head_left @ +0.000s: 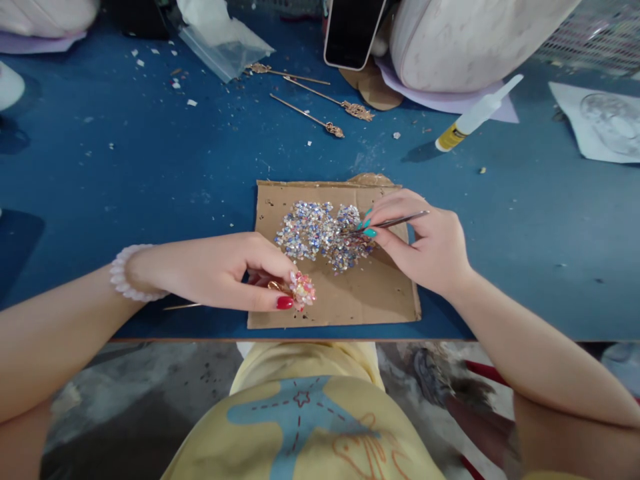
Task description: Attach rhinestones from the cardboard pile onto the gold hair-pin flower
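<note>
My left hand point(245, 270) is closed round a hairpin, whose ornament point(303, 291) is crusted with pink and clear stones. The hairpin's thin gold stick point(181, 307) shows behind the wrist. Between the thumb and fingers of my right hand point(425, 243) is a pair of dark metal tweezers point(400, 220), slanting down to the left. Their tips reach into a spread of small rhinestones point(307, 230), silver, blue and clear. Whether the tips grip a stone is too small to tell. The rhinestones lie on a piece of cardboard point(370, 303) at the table's near edge.
Three gold hairpins point(334, 129) lie farther back on the blue table point(150, 160). A glue bottle point(470, 120) with a yellow label stands at right. Toward the back are a phone point(353, 33), a plastic bag point(220, 43), a pale rounded object point(450, 47) and a printed sheet point(600, 127).
</note>
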`<action>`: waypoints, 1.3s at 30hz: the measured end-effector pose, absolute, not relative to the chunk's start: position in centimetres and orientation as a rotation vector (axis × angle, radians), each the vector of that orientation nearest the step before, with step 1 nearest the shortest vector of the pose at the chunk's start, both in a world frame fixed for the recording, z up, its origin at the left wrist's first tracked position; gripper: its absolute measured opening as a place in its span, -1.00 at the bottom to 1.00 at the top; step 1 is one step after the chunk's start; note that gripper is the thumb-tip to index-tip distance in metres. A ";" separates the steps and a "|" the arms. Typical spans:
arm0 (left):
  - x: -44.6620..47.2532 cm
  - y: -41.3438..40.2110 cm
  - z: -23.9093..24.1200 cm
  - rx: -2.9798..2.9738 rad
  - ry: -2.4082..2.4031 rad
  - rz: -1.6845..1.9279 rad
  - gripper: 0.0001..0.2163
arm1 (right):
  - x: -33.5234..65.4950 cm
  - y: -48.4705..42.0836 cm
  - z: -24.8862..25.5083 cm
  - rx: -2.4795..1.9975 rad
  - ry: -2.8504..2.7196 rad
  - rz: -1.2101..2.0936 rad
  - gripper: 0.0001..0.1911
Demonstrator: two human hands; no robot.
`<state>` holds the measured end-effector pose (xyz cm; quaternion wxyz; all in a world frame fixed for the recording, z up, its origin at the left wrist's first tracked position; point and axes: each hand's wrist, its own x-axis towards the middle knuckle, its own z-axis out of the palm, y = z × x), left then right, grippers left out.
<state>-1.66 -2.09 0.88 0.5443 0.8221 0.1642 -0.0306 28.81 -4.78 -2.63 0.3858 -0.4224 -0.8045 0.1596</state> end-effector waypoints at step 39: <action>-1.4 -1.9 0.7 1.964 0.366 -0.042 -0.81 | 28.8 -4.8 -2.5 -1.050 -2.040 0.459 -0.88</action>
